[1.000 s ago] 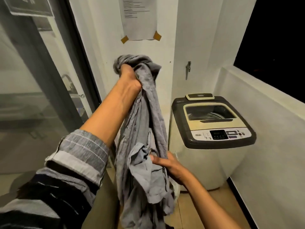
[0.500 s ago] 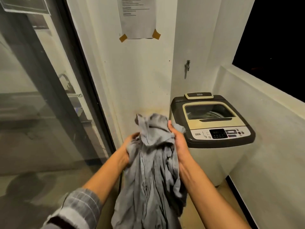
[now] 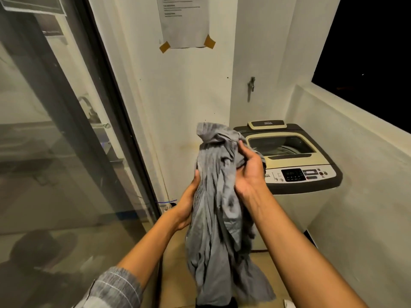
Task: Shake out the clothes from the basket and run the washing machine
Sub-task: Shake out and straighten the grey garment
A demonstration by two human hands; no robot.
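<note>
Grey sleeve (image 3: 115, 287) with thin pale stripes, rolled up on left forearm; right forearm bare

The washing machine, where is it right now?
In the head view the washing machine stands at the right, in the corner against the white wall, just behind the grey garment held in both hands.

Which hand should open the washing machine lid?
Probably the right hand. It is on the side of the grey garment nearest the washing machine, whose lid is down. The left hand could keep holding the garment.
</note>
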